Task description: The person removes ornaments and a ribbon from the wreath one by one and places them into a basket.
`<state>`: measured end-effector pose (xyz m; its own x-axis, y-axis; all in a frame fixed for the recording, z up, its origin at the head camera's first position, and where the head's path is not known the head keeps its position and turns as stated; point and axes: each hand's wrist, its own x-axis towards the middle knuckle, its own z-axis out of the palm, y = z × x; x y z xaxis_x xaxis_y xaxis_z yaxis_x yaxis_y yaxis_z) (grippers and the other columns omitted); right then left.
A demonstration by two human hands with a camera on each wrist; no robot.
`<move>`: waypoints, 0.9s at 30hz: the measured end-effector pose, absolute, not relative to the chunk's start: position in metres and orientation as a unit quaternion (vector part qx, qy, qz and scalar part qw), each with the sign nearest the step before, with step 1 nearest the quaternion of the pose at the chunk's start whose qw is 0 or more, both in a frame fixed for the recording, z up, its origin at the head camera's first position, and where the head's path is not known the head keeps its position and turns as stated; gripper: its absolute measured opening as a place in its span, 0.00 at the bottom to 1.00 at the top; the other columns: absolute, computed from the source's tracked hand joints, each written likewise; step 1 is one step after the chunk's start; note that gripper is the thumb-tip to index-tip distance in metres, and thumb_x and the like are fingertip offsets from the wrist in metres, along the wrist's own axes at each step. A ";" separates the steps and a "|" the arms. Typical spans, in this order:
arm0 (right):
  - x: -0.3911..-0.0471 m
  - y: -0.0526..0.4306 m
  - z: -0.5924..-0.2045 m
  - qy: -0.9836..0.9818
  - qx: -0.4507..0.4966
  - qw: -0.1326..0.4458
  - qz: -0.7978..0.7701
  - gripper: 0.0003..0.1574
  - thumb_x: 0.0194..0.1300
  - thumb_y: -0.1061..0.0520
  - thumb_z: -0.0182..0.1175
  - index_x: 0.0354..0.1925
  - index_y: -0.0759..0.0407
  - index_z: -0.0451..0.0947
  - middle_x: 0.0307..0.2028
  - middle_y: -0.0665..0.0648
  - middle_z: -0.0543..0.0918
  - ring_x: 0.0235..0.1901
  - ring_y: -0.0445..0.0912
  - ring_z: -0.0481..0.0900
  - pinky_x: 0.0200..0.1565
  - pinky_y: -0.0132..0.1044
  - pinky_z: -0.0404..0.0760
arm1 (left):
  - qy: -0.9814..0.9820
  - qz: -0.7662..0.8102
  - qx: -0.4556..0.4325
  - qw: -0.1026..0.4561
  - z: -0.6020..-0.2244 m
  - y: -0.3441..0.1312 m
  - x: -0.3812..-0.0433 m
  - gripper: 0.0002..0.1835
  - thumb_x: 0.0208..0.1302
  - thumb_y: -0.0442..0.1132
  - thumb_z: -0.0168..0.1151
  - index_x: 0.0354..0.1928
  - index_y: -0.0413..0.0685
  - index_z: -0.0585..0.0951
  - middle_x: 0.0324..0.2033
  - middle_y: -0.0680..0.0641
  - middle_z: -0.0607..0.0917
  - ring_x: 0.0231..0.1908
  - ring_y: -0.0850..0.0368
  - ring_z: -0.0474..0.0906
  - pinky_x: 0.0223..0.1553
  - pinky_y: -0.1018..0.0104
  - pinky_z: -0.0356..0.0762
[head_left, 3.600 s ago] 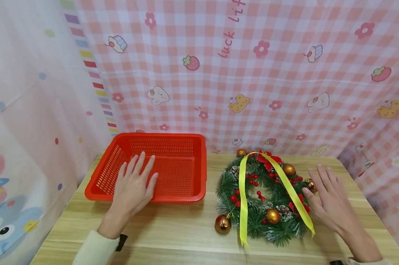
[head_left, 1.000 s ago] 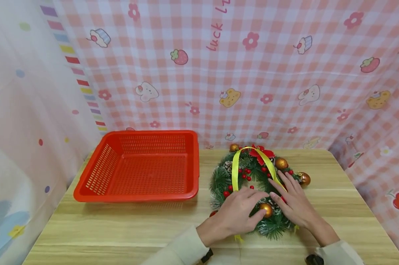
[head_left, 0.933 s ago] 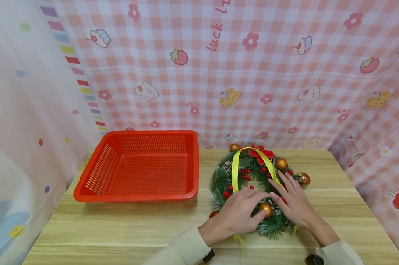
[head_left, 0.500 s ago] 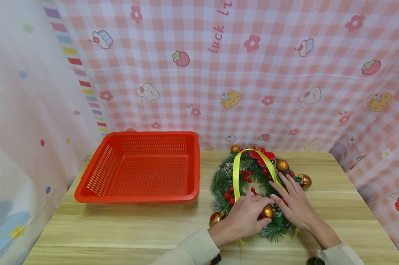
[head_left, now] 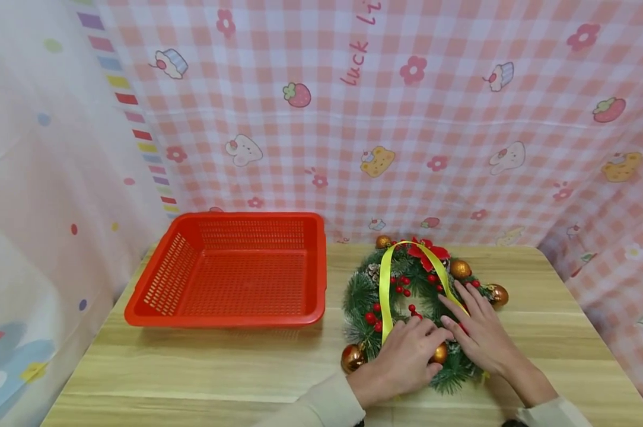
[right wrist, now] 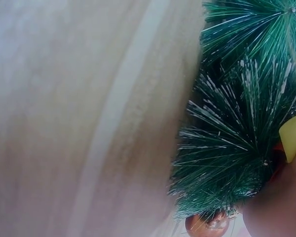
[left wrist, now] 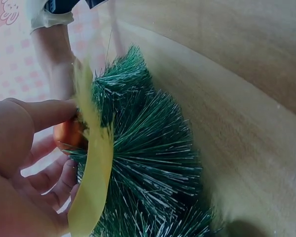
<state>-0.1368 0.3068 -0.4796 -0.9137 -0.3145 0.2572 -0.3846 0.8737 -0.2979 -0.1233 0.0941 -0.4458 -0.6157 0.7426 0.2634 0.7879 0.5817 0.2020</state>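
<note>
the left hand (head_left: 407,357) has left the basket (head_left: 225,322) for the wreath (head_left: 422,290) on the table (head_left: 220,379); i cannot tell if it pinches the gold bauble (head_left: 441,353); the right hand (head_left: 481,335) lies spread; attention shifts to the wreath.

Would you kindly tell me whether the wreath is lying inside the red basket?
No, the head view shows the wreath lying on the table, to the right of the red basket.

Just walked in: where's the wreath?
In the head view, the wreath lies right of the red basket on the table, partly beneath the left hand and right hand.
</note>
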 end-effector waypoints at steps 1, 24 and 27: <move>-0.137 0.307 -0.480 -0.963 0.182 0.100 0.173 0.27 0.71 0.48 0.46 0.65 0.55 0.66 0.71 0.64 0.49 0.69 0.64 0.41 0.62 0.66 0.45 | -0.887 -0.147 -0.431 0.076 -0.446 0.095 -0.122 0.30 0.55 0.53 0.66 0.60 0.64 0.70 0.46 0.60 0.76 0.41 0.66 0.69 0.31 0.77 0.59; -0.137 0.306 -0.479 -0.963 0.183 0.099 0.169 0.28 0.71 0.48 0.46 0.66 0.55 0.63 0.70 0.65 0.50 0.69 0.64 0.41 0.62 0.65 0.45 | -0.886 -0.210 -0.413 0.018 -0.442 0.092 -0.126 0.30 0.61 0.54 0.59 0.65 0.64 0.64 0.49 0.61 0.78 0.44 0.67 0.73 0.39 0.73 0.70; -0.137 0.306 -0.478 -0.964 0.184 0.098 0.168 0.29 0.71 0.48 0.46 0.66 0.55 0.63 0.70 0.65 0.49 0.69 0.64 0.41 0.62 0.65 0.45 | -0.879 -0.231 -0.418 0.004 -0.440 0.090 -0.128 0.30 0.63 0.54 0.58 0.65 0.64 0.63 0.51 0.61 0.77 0.46 0.68 0.74 0.43 0.71 0.72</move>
